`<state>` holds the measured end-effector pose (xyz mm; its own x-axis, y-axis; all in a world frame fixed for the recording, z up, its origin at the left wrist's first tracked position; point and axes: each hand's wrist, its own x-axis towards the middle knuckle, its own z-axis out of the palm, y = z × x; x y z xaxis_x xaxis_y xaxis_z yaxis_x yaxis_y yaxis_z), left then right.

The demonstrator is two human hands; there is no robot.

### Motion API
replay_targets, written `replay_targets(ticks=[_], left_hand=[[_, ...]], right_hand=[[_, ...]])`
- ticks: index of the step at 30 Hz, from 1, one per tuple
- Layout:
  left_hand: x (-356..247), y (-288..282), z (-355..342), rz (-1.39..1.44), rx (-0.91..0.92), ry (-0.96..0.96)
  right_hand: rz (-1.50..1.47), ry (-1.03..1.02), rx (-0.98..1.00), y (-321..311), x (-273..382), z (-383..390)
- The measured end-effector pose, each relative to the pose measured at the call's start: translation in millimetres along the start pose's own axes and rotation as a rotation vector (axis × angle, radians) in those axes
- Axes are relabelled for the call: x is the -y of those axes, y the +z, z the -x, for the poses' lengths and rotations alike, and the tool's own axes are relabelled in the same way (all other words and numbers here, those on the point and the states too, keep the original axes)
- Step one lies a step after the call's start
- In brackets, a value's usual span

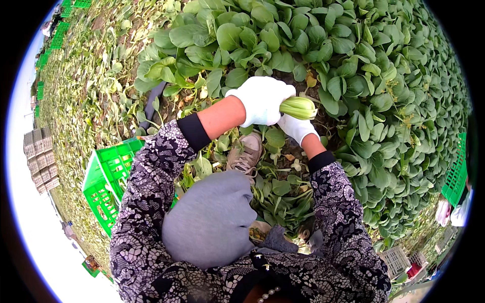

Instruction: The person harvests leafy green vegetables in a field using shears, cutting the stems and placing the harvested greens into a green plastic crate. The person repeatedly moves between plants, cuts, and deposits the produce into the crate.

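Both gloved hands meet on a bok choy [298, 107] held above the bed of uncut plants [353, 76]. The left hand [261, 101] is wrapped round its leafy end, fingers closed over it; the right hand [297, 128] sits under the pale green base, though whether it pinches the stalk or only props it is hidden. The head looks light and fairly firm at the thick stalk base, but its leaves would likely bruise or snap under a hard squeeze, so the base seems the safer place to hold. A green crate [108, 184] stands to the left, beside a shoe [246, 154] among cut leaves.
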<state>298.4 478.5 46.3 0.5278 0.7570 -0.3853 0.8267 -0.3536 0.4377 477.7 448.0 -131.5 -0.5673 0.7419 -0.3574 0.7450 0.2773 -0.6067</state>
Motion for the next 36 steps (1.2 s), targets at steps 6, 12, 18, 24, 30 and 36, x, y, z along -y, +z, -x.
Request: replay_targets(ticks=[6, 12, 18, 24, 30, 36], left_hand=[[50, -18, -42, -0.640, 0.012, -0.053], [128, 32, -20, -0.674, -0.217, -0.283], [159, 53, 15, -0.547, -0.357, -0.193], [189, 61, 29, -0.447, -0.419, -0.150], [201, 56, 34, -0.390, -0.364, -0.173], [194, 48, 25, -0.496, -0.277, -0.167]], right_hand=[[0.129, 0.090, 0.411, -44, 44, 83], [-0.195, 0.199, -0.132, -74, 45, 68], [-0.422, 0.115, -0.121, -61, 49, -30], [-0.516, 0.183, -0.049, -42, 42, -97], [-0.357, 0.140, -0.002, -33, 35, -118], [-0.211, 0.293, 0.205, -33, 47, -145]])
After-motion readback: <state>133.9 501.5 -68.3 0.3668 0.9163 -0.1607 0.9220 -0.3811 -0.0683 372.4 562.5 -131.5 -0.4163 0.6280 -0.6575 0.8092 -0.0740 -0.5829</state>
